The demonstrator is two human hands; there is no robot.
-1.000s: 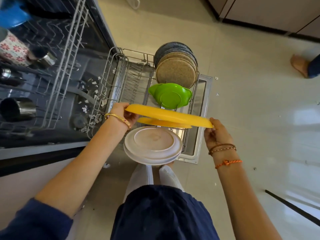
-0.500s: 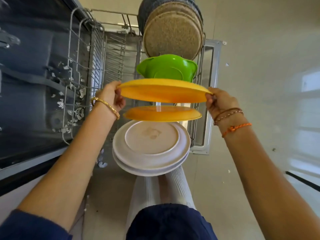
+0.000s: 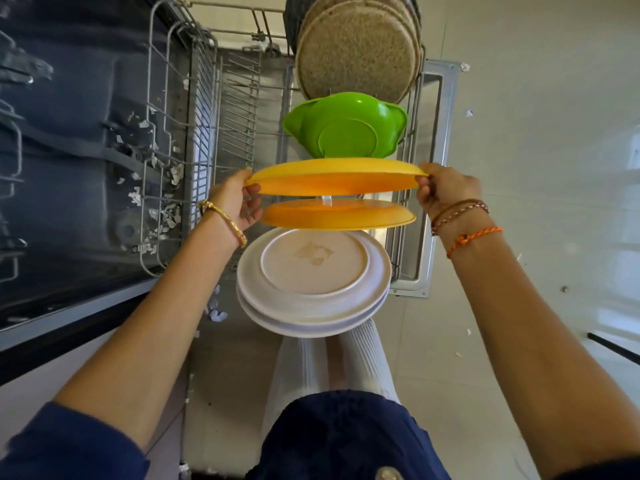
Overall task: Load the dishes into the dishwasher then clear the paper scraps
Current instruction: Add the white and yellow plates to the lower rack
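Both hands hold one yellow plate (image 3: 334, 176) over the pulled-out lower rack (image 3: 221, 140) of the dishwasher. The left hand (image 3: 237, 202) grips the plate's left rim, thumb on the upper edge and fingers curled beneath; the right hand (image 3: 441, 190) pinches the right rim in the same manner. The plate is tilted, with its underside facing the camera. Just below it in the view, a second yellow plate (image 3: 337, 214) stands in the rack, separated from the held plate by a narrow gap. Nearer the camera, two white plates (image 3: 313, 282) stand close together at the near end of the rack, the front one showing a faint stain on its base. Beyond the held plate, a green bowl (image 3: 344, 128) sits on edge, its lower rim hidden behind the plate's upper edge. Behind the bowl, several speckled tan plates (image 3: 358, 53) and a dark plate fill the far end of the row. The left section of the rack, with its rows of wire tines, carries no dishes. Torn paper scraps (image 3: 169, 202) lie along the left side of the rack and on the dark dishwasher interior (image 3: 79, 168) beside it; a few more (image 3: 216, 311) lie on the floor (image 3: 540, 168) near the left forearm, and small scattered bits lie on the floor to the right of the dishwasher door frame (image 3: 440, 174).
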